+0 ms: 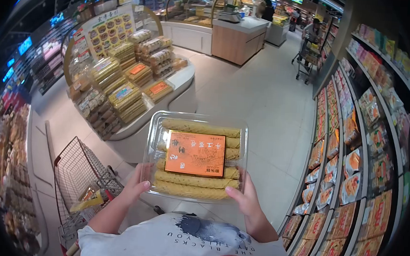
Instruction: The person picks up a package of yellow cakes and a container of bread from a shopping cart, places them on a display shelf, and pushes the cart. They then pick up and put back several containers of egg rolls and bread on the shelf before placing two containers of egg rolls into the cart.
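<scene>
Held out in front of my chest is a clear plastic box of egg rolls (197, 180), with an orange label upside down to me on its lid. Long yellow rolls lie side by side within it. My left hand (139, 182) grips the box's near left corner, thumb on top. At the near right corner my right hand (247, 196) grips it the same way. The fingers beneath the box are mostly hidden. Both hands keep the box roughly level, above the floor.
To my left stands a shopping cart (82, 177) with a yellow package inside. Ahead on the left, a rounded display stand (184, 82) bears similar packs. Shelves of packaged food (348, 160) line the right side. Farther off are a wooden counter (238, 41) and a person with a cart (308, 54).
</scene>
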### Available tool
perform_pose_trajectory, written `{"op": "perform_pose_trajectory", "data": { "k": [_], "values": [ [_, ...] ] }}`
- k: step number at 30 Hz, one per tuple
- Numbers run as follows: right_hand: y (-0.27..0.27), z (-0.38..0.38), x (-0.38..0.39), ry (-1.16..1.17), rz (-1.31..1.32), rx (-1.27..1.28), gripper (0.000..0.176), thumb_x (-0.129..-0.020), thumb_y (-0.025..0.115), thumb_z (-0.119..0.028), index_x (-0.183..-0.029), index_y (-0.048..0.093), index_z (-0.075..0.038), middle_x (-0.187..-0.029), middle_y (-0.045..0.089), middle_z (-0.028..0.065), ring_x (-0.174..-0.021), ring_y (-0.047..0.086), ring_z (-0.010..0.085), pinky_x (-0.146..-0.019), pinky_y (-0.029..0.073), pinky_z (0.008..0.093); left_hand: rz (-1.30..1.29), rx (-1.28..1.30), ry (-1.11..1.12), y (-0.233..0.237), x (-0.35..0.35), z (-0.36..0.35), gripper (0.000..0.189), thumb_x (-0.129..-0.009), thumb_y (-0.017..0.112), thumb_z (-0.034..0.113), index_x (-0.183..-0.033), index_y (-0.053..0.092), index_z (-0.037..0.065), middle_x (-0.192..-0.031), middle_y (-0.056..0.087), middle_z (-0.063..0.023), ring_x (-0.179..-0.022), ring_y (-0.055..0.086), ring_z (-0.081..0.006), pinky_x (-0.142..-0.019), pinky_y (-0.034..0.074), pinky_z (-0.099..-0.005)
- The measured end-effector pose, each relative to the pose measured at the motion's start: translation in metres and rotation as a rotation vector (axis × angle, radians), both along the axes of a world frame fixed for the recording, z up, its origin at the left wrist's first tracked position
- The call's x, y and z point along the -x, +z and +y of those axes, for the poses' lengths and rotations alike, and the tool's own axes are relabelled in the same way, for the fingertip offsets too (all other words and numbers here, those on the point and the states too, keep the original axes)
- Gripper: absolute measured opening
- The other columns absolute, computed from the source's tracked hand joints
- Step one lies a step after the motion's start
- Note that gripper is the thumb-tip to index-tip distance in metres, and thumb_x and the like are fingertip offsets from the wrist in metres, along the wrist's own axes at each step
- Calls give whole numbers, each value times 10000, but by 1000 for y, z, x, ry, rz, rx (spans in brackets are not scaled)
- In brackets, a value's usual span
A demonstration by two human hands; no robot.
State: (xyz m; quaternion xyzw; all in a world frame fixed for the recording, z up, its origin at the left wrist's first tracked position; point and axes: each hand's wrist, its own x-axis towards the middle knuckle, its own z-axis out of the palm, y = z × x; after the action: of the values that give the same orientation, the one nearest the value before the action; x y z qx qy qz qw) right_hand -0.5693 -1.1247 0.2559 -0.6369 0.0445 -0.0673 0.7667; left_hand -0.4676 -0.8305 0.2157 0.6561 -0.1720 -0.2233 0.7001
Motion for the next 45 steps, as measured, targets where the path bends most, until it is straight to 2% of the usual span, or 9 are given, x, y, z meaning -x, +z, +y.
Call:
{"op": "perform_pose_trajectory", "data": {
  "k": [2,5,9,12,15,21,30,39,45],
  "values": [
    [-5,-11,-26,74,14,-31,588,-752,591,-67,-1229,270,53,-1174,421,134,-1101,412,184,-944,319,317,26,-31,96,2,-1,-5,762,-695,556,445,-1255,275,11,-1157,394,-127,-1066,381,-203,-865,330,-315],
    [-15,-19,-67,206,63,-60,567,-750,593,-67,-1214,290,53,-1153,441,125,-1076,433,174,-926,341,311,-7,-69,208,-14,-12,-3,766,-698,549,448,-1263,274,11,-1170,393,-117,-1055,389,-196,-845,345,-301],
    [-40,-29,-130,329,218,-78,580,-742,595,-97,-1223,306,50,-1159,441,124,-1085,419,177,-935,320,307,96,-73,331,-30,-37,-10,732,-712,536,412,-1268,276,12,-1212,378,-114,-1123,349,-207,-927,284,-327],
    [-62,-35,-182,351,263,-29,573,-742,594,-96,-1217,311,54,-1139,458,131,-1064,438,183,-924,334,310,175,-50,381,-52,-72,-13,704,-729,524,393,-1265,281,7,-1220,374,-120,-1133,346,-214,-929,284,-334],
    [-67,-37,-236,295,197,88,561,-742,591,-94,-1206,317,62,-1126,472,134,-1038,461,191,-912,349,313,144,5,350,-74,-124,-20,657,-755,508,357,-1261,288,0,-1215,380,-127,-1136,350,-217,-940,273,-323],
    [-63,-67,-317,264,284,-7,552,-744,611,-125,-1196,341,40,-1085,497,126,-993,484,177,-865,388,307,139,-4,285,-90,-222,-53,595,-784,498,313,-1247,304,-6,-1201,394,-139,-1143,348,-210,-955,258,-319],
    [-96,-126,-417,190,361,-38,549,-721,600,-118,-1194,369,35,-1095,506,121,-1001,486,190,-872,372,304,265,27,249,-98,-334,-118,542,-795,511,275,-1209,327,-23,-1142,433,-117,-1071,396,-177,-917,297,-298],
    [-128,-222,-564,280,378,-65,558,-724,595,-133,-1198,369,59,-1122,493,134,-1037,467,203,-903,348,311,286,-43,356,-114,-449,-211,504,-807,496,280,-1200,343,4,-1030,472,-106,-866,472,-151,-665,412,-263],
    [-138,-256,-663,421,398,-38,586,-734,600,-139,-1214,333,66,-1156,464,152,-1062,452,215,-921,337,316,297,-26,497,-129,-506,-247,466,-813,492,260,-1190,359,21,-977,496,-81,-836,480,-138,-659,405,-254]
  ]
}}
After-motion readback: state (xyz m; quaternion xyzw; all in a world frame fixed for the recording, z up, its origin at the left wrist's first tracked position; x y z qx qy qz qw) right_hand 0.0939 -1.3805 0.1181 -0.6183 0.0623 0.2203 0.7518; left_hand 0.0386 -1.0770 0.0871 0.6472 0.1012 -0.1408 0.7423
